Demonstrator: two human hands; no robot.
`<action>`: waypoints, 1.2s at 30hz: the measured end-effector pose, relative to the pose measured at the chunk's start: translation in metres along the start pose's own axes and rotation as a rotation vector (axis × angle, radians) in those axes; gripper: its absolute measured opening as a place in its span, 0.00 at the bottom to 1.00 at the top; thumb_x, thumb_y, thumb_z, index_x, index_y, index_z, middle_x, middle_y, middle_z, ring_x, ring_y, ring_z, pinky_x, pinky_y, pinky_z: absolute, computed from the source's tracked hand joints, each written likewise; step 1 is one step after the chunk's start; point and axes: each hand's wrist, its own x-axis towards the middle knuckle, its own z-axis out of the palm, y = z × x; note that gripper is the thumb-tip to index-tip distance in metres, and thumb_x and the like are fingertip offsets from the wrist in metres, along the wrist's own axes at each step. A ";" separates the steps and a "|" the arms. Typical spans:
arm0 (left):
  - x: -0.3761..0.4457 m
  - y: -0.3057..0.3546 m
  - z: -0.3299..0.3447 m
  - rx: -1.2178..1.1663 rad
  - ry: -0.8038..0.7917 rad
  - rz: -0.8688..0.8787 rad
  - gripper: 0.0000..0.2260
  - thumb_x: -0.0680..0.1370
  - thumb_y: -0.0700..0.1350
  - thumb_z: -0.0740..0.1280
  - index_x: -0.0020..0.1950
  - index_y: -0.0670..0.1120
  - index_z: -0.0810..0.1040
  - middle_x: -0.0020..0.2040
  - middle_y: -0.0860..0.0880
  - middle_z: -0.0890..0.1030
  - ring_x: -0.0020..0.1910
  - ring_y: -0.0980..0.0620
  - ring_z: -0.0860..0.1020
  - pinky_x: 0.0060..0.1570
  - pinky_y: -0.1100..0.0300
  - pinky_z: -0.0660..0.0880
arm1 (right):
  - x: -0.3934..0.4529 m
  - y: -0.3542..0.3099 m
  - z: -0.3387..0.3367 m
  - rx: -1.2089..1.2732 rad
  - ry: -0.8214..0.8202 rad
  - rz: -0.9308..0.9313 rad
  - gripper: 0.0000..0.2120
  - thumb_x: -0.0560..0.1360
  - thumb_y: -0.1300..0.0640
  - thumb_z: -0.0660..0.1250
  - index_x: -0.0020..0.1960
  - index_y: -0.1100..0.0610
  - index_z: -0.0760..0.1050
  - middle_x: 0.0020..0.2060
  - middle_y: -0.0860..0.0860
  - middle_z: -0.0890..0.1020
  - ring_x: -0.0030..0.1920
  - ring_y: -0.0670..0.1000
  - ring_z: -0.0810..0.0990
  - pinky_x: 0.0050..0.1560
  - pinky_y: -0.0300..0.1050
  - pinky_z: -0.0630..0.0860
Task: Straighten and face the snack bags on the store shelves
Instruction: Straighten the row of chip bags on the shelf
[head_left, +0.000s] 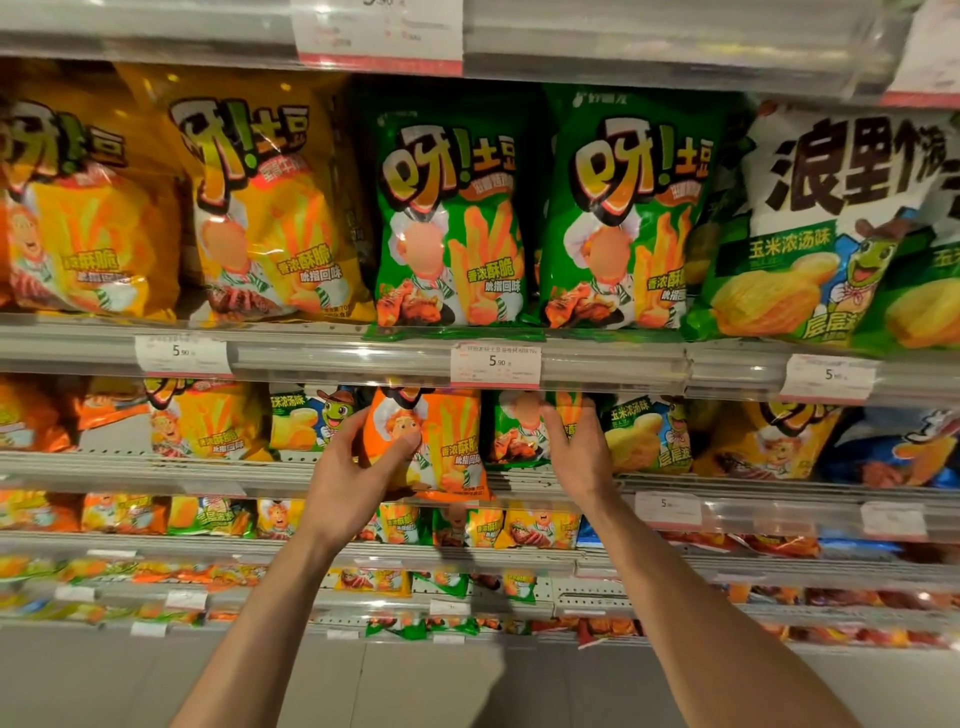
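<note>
Store shelves (332, 358), frame centre: orange snack bag (441, 447) upright, front facing out.
Gripped by left hand (348, 467); right hand (576, 447) relaxed, fingers against green bag (514, 431).

I read "呀!土豆" on green bags (452, 223) and yellow bags (270, 208); "浪里个浪", "玉米浓汤味" on white-green bag (826, 228); "香浓酥脆" on orange bag (447, 447); "5.90" on middle price tag (495, 364).

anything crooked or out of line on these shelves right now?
Yes. The orange snack bag on the second shelf leans, its bottom edge out past the shelf lip; the left hand grips it. The right hand touches the small green bag beside it. A large green bag above overhangs its shelf edge.
</note>
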 end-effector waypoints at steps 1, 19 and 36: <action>-0.001 0.001 0.000 -0.001 0.001 0.001 0.32 0.71 0.61 0.74 0.72 0.53 0.73 0.57 0.53 0.84 0.52 0.57 0.85 0.46 0.61 0.83 | -0.002 0.000 -0.001 -0.014 -0.001 -0.010 0.22 0.82 0.48 0.65 0.66 0.64 0.71 0.55 0.59 0.82 0.56 0.60 0.81 0.56 0.60 0.79; -0.001 -0.002 0.009 -0.009 -0.053 -0.053 0.34 0.69 0.63 0.74 0.71 0.50 0.73 0.59 0.51 0.83 0.56 0.51 0.83 0.56 0.45 0.83 | -0.017 0.009 -0.016 -0.084 -0.293 0.092 0.30 0.80 0.43 0.67 0.76 0.56 0.66 0.65 0.49 0.80 0.67 0.52 0.77 0.67 0.50 0.74; -0.035 -0.036 -0.050 -0.078 -0.199 -0.110 0.30 0.68 0.60 0.77 0.68 0.55 0.75 0.53 0.56 0.85 0.52 0.57 0.84 0.53 0.49 0.83 | -0.151 -0.029 -0.002 0.301 -0.029 0.374 0.10 0.80 0.60 0.70 0.61 0.58 0.78 0.44 0.51 0.85 0.41 0.42 0.83 0.48 0.36 0.79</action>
